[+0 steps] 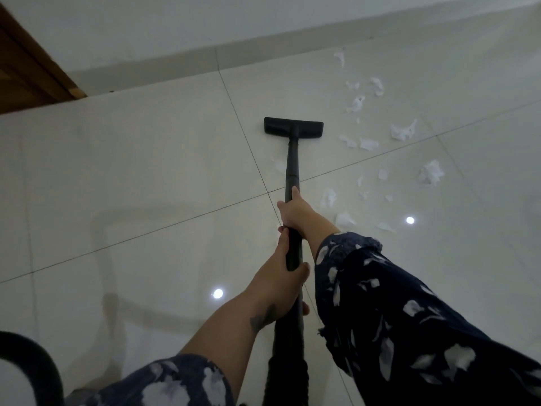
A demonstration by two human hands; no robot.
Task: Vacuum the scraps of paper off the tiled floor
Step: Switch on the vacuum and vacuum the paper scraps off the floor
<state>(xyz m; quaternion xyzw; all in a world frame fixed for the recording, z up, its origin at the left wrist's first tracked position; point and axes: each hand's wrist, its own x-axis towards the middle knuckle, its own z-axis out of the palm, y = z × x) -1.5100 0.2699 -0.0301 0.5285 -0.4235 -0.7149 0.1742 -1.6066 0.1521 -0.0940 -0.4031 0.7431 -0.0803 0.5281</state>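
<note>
Both my left hand and right hand clamp the vacuum wand, yet most paper scraps right of the floor nozzle look unvacuumed

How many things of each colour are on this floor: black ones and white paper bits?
Black: 1, the vacuum wand with its floor head, gripped by the left hand and the right hand.
White: about 17 paper scraps; the smallest are hard to tell apart.
Total: about 18.
</note>
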